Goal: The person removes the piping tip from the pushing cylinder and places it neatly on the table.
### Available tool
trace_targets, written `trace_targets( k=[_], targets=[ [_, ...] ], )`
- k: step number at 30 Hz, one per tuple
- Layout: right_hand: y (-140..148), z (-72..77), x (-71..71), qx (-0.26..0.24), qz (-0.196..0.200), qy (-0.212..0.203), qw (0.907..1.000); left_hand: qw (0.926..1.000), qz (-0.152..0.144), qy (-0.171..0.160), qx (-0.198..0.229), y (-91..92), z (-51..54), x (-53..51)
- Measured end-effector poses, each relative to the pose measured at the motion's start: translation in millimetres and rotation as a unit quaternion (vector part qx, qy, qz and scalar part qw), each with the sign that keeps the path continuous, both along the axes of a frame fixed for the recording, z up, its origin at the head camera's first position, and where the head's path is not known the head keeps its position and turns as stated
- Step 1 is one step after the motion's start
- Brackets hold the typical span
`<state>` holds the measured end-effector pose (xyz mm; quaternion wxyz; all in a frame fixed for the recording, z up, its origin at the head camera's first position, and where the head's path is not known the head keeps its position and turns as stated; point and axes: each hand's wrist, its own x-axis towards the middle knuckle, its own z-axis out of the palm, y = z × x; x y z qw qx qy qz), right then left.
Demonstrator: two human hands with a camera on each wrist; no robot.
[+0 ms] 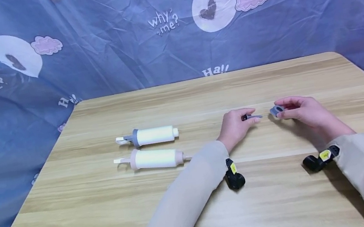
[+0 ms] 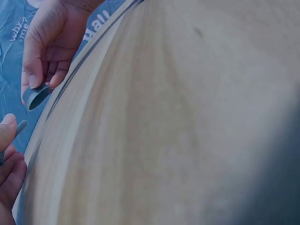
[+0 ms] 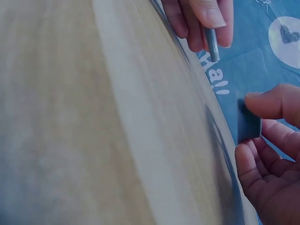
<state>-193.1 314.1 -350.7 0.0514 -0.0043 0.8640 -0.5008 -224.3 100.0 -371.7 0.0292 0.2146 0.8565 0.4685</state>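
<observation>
Above the table, my left hand pinches a small dark piece with a thin grey stem that points toward the other hand. In the right wrist view the stem sticks out past the fingertips; its other end is covered by the fingers. My right hand holds a short grey ring-like piece between thumb and fingers. Its hollow opening shows in the left wrist view, where the grey piece looks like a short tube. A small gap separates the two parts.
Left of my hands, a white cylinder with a grey collar lies on the wooden table. Nearer me lies a similar white cylinder with pale pink ends, partly behind my left sleeve. A printed blue cloth hangs behind the table.
</observation>
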Motion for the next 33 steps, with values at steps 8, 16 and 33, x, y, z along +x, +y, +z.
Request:
trace_targets(
  k=[8,16,33],
  targets=[
    [-1.3,-3.9,-5.9,0.056,0.000,-0.009,0.9984,0.9993,0.007,0.021,-0.030,-2.1,-3.9,-2.3],
    [-0.8,-5.4,-8.1,0.063,-0.001,-0.014,0.9979,0.9929,-0.006,0.070,-0.096,-4.8,-5.6,-4.9],
    [0.2,-9.7,-3.8,0.055,-0.014,-0.013,0.9983,0.9794,-0.039,0.110,-0.165,-3.6,-7.1,-3.4]
  ],
)
